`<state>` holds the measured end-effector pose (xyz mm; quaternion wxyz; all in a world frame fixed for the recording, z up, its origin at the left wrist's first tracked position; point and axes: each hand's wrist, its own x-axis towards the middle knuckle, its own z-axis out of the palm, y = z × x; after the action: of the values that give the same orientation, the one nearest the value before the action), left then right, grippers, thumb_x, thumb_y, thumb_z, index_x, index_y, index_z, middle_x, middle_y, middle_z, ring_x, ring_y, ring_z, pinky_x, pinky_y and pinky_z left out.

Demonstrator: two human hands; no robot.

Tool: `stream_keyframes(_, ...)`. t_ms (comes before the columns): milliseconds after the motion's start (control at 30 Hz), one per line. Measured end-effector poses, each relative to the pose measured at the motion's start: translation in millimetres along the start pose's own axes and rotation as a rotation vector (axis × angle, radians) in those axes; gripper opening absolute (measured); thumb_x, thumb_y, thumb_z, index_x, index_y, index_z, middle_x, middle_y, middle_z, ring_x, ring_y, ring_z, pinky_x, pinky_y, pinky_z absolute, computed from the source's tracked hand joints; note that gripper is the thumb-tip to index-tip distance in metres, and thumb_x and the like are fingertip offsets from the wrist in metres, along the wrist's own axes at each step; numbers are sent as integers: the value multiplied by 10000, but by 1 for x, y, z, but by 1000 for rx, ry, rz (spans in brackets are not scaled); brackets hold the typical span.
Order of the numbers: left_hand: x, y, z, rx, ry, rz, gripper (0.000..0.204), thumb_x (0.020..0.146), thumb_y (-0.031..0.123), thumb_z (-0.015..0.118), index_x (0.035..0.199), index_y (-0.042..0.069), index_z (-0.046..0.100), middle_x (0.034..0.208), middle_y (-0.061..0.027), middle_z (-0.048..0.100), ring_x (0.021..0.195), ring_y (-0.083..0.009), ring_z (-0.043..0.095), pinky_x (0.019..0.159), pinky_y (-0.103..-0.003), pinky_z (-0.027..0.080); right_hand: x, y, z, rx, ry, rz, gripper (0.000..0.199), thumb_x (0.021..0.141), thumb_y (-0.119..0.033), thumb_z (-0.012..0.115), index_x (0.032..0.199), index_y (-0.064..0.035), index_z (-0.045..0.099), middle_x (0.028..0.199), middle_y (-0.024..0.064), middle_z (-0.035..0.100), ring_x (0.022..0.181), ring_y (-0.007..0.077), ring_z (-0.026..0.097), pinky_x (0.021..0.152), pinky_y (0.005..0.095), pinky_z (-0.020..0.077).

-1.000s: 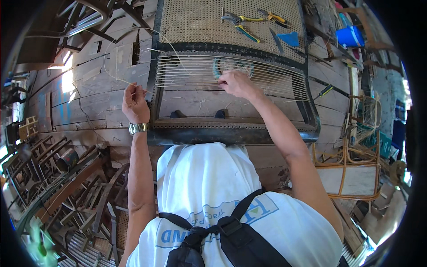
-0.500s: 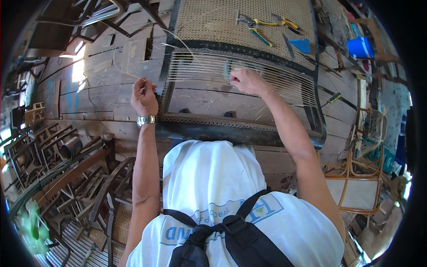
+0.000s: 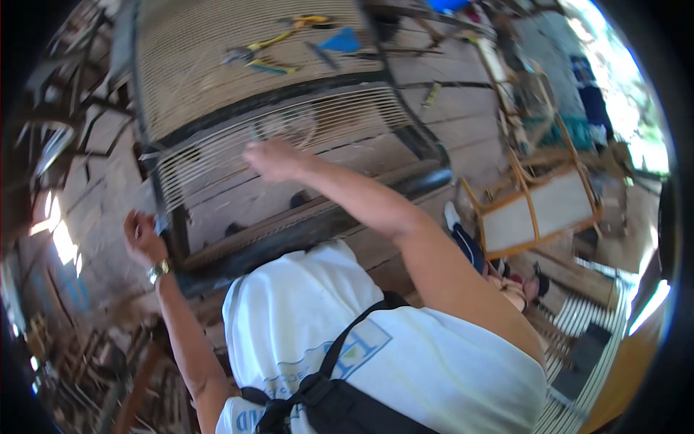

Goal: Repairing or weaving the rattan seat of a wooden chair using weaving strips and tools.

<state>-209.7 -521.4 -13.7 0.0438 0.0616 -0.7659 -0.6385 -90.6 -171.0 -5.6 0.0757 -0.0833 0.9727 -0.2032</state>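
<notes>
A dark chair frame [image 3: 311, 233] lies in front of me, tilted in view. Pale cane strands [image 3: 347, 108] run side by side across its nearer opening. Over these strands is my right hand [image 3: 271, 159], its fingers closed; whatever they pinch is hidden. My left hand [image 3: 143, 235], with a watch at the wrist, hovers just outside the frame's left side, fingers curled in; blur hides anything thin between them. On the woven cane panel [image 3: 195, 79] beyond lie pliers [image 3: 260, 45], yellow-handled clippers [image 3: 309, 22], a thin dark blade [image 3: 320, 55] and a blue triangular piece [image 3: 341, 40].
Rattan furniture with a pale panel [image 3: 538, 210] stands to the right, and a person [image 3: 515, 288] sits or lies beyond my right arm. Wooden chair parts [image 3: 94, 369] crowd the lower left. A yellow-marked tool [image 3: 432, 94] lies on the plank floor [image 3: 452, 119].
The view has swung to the right, so the frame now appears farther left and slanted. The person at the right has come into view. Both hands keep roughly their places by the frame.
</notes>
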Motion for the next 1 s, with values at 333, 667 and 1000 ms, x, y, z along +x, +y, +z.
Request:
stream_keyframes(333,1,7,12,-27,9,-70,222,964,134,655,1161,32,637,999,-79,679,806,-156,686,687,-271,582,-11,-15,-4,17,53,17,182,815,-63,563,941,58,614,1230,323,603,886,405,692,749,477,578)
stream_keyframes(667,-2,0,16,-124,15,-64,236,942,114,670,1160,34,629,911,-73,673,769,-160,675,688,-295,562,-5,-10,-7,138,43,111,81,894,-114,596,928,-46,623,959,151,611,910,363,637,742,480,507)
stream_keyframes(1000,-17,30,7,113,99,88,179,954,79,653,1129,42,653,908,-32,678,755,-103,666,643,-238,548,-4,-26,-26,184,56,86,186,936,-184,609,976,-2,613,996,153,619,910,378,654,783,470,531)
